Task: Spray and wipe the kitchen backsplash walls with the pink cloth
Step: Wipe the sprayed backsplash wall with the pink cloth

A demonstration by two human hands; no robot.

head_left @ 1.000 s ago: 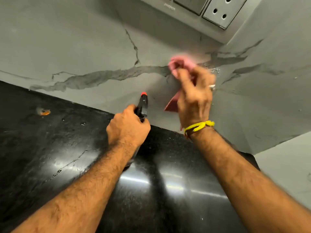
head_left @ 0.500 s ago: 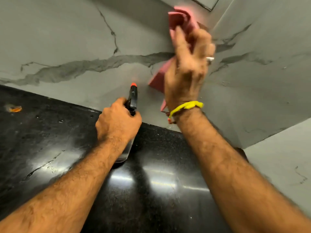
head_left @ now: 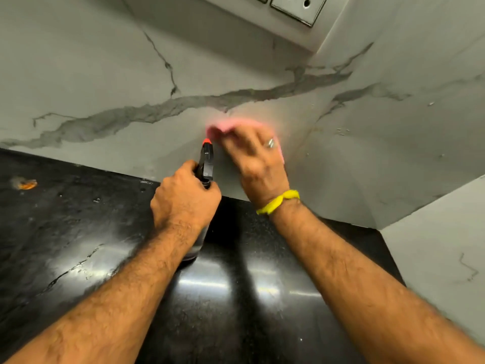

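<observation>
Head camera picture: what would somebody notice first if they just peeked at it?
Probably the blurry right hand pressing a pink cloth on the grey marble wall at centre. Right beside it, the left hand grips a black spray bottle with an orange tip, over the shiny black counter.

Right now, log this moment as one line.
left hand: holds spray bottle | right hand: wiping backsplash wall with pink cloth, blurred | stage: wiping

The right hand (head_left: 258,158) now sits low on the backsplash (head_left: 110,74), down from the switch plate (head_left: 296,6) where it pressed half a second ago. The pink cloth (head_left: 231,126), blurred, shows only past its fingertips, just above the spray bottle (head_left: 206,160) nozzle.
</observation>
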